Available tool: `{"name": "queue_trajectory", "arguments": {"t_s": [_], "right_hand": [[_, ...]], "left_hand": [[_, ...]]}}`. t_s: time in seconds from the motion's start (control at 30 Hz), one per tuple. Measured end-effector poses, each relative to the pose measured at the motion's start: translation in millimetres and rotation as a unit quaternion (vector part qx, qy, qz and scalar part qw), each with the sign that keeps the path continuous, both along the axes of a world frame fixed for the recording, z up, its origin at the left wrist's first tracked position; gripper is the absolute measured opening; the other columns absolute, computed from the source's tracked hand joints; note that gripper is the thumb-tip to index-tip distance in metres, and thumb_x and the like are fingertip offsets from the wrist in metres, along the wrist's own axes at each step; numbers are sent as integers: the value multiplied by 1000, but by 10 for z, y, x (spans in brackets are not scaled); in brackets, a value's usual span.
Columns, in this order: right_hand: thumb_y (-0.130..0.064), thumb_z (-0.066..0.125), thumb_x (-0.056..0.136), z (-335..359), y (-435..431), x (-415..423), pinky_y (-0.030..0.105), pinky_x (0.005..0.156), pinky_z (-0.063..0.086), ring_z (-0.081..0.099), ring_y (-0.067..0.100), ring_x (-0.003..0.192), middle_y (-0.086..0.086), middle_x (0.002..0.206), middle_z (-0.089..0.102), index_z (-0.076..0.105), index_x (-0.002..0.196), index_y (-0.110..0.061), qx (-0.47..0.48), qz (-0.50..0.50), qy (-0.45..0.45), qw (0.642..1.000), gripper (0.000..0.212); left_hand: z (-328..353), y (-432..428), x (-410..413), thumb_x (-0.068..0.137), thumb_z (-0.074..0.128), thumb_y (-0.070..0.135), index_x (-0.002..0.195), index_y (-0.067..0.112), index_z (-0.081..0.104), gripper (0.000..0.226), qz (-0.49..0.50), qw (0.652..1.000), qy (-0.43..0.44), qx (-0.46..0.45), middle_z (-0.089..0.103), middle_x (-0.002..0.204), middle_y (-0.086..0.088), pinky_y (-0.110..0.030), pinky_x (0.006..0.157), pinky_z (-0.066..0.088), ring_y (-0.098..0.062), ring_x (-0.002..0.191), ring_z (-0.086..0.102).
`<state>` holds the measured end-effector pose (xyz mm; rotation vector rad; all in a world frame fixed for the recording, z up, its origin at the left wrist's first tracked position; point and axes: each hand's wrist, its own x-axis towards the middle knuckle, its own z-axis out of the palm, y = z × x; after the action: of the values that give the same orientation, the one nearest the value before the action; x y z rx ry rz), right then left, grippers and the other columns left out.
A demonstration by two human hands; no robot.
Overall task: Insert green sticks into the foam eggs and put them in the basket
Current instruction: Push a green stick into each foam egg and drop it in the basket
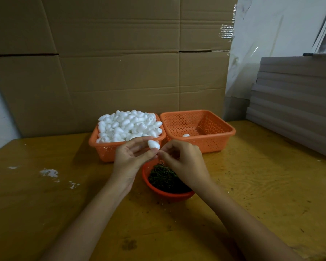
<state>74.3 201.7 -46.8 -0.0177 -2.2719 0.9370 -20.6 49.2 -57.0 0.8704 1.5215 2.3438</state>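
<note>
The left hand (pixel 132 157) grasped one foam egg (pixel 153 144) between thumb and fingertips, above the surface (pixel 64 185) at twelve o'clock from the red bowl (pixel 145 176) of green sticks (pixel 166 178). The right hand (pixel 183 159) had thumb and forefinger pinched together at the egg's lower end. Whether a stick lay between them I could not tell; anything there was too thin and dark to make out.

The foam looked soft, so a stick pushed in off-axis would likely break out through the side, and too hard a squeeze could dent the egg. The right wrist hung over the bowl, and a careless drop of the arm might tip it. The heaped eggs (pixel 128 125) in the full basket (pixel 102 147), at eleven o'clock from the bowl, rose above its rim and could spill if knocked.

In the target basket (pixel 228 131), at one o'clock, a lone egg (pixel 186 135) showed only its top; no stick could be seen on it. The right forearm hid the bowl's right edge.
</note>
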Motion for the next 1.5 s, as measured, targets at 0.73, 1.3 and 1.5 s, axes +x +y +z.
{"name": "queue_trajectory", "arguments": {"t_s": [0.73, 1.3, 1.5], "right_hand": [[-17, 83, 90, -46, 61, -52, 45, 66, 66, 77, 23, 69, 5, 82, 77, 73, 96, -10, -166, 77, -45, 982, 13], [-17, 75, 96, -64, 64, -63, 41, 65, 65, 77, 23, 69, 4, 80, 78, 74, 93, -12, -172, 84, -47, 980, 5], [-19, 79, 94, -61, 79, -61, 40, 65, 64, 75, 18, 64, -1, 74, 77, 77, 92, -19, -149, 59, -11, 987, 3]], "left_hand": [[-19, 16, -9, 73, 91, 18, 110, 29, 81, 39, 16, 999, 24, -32, 80, 114, -10, -23, 64, 59, -19, 92, 76], [7, 32, 11, 81, 84, 18, 114, 20, 78, 34, 9, 1000, 14, -16, 80, 114, -12, -25, 65, 58, -22, 92, 76], [-29, 41, -30, 89, 81, 7, 117, 15, 74, 31, 28, 999, 16, -31, 80, 113, -12, -26, 65, 59, -23, 89, 76]]}}
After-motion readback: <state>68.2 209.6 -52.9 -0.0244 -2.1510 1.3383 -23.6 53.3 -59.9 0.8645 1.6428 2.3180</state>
